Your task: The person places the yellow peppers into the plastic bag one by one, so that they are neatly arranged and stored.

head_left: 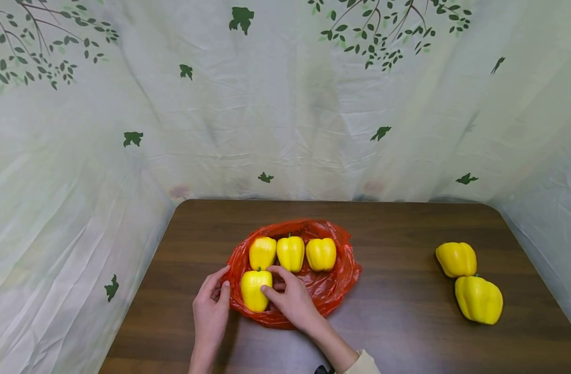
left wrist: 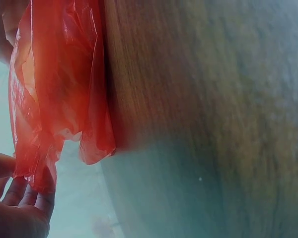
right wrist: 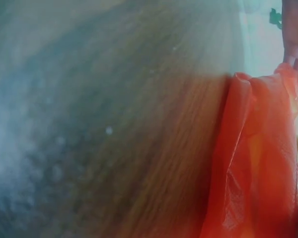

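Observation:
A red plastic bag (head_left: 332, 291) lies spread open on the table, its rim around several yellow peppers. Three of these, among them the middle pepper (head_left: 290, 253), stand in a row at the back of the bag. The front left pepper (head_left: 256, 291) is held by my right hand (head_left: 292, 298), thumb and fingers on its right side. My left hand (head_left: 212, 306) pinches the bag's left rim beside that pepper. In the left wrist view, the left fingers (left wrist: 27, 198) grip the edge of the bag (left wrist: 64, 89). The bag's side (right wrist: 258, 163) fills the right of the right wrist view.
Two more yellow peppers, one further back (head_left: 456, 259) and one nearer (head_left: 479, 299), sit at the right of the brown wooden table (head_left: 388, 228). A pale curtain (head_left: 285, 104) with leaf patterns hangs behind the table and at both sides.

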Available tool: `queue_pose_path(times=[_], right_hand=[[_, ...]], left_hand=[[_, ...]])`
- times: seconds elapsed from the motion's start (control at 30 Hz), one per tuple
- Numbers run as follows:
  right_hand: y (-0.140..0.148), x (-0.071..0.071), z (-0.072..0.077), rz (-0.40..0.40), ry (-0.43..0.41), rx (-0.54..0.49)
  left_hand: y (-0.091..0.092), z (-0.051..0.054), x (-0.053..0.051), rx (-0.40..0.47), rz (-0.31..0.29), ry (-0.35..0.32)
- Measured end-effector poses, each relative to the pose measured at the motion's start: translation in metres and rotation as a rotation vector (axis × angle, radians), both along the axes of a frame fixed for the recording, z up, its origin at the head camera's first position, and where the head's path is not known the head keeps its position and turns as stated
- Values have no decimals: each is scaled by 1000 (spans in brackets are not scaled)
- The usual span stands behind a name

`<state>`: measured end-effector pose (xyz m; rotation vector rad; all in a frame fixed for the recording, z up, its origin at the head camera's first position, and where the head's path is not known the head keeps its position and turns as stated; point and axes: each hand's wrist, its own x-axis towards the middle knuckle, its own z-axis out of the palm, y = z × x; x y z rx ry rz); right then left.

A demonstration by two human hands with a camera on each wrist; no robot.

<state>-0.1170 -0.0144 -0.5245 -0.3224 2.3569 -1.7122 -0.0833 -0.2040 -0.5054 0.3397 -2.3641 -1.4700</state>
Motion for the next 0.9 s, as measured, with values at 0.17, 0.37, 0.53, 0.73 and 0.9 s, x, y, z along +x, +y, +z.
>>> queue_pose_path(times=[0.17,0.37,0.53,0.73,0.9], right_hand=[[0,-1,4,19,0,10],[2,-3,8,31,-28,28],[7,-2,11,34,-48,1],[16,2,22,37,-55,-14],[24,9,30,38,-11,-5]], left_hand=[[-1,1,0,3,2,17],[-1,1,0,6,4,14],[-2,1,0,2,1,2],[-2,1,0,-7,5,10],[-4,-1,0,-6,2,19]])
